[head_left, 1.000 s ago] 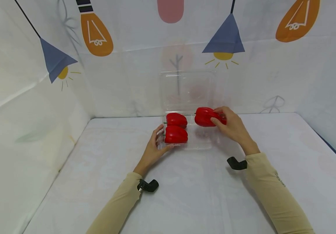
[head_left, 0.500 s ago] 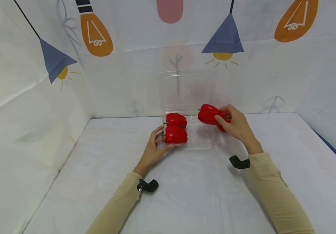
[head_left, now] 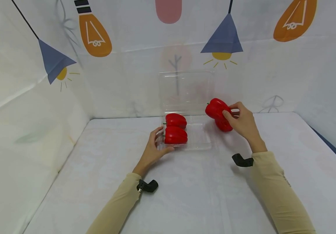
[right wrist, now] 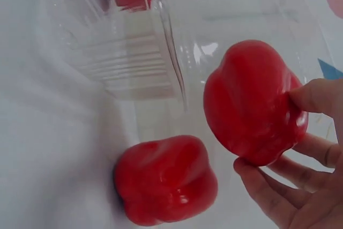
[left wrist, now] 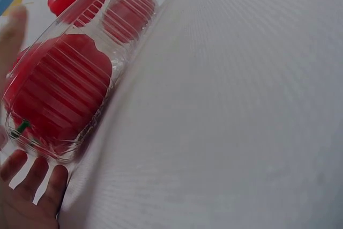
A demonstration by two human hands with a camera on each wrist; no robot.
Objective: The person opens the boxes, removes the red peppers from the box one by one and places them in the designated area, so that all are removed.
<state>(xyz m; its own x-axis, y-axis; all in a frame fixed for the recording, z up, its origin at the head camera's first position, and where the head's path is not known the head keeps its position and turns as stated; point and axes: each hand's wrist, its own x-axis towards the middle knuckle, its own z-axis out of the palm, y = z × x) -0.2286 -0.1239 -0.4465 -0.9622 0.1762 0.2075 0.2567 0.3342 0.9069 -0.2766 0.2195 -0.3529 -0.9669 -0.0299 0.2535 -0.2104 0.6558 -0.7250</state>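
Note:
A hinged clear plastic box (head_left: 197,143) stands on the table with its lid (head_left: 186,91) raised against the backdrop. Two red bell peppers lie in its left half, a rear pepper (head_left: 176,120) and a front pepper (head_left: 175,135). My left hand (head_left: 151,151) rests at the box's left end, fingers spread and thumb by the front edge; its fingertips (left wrist: 53,178) are right at the plastic in the left wrist view. My right hand (head_left: 243,123) pinches a third bell pepper (right wrist: 252,100), raised right of the box. Below it another bell pepper (right wrist: 166,181) sits on the table.
A white cloth covers the table (head_left: 197,191). Close behind the box rises a white backdrop (head_left: 127,84) printed with lamps and bulbs. Each wrist wears a black camera mount, the left mount (head_left: 148,186) and the right mount (head_left: 242,160).
My right hand has moved right and slightly up with its pepper, from over the box's right half to beside it, revealing more of the pepper beneath. The left hand stays nearly still.

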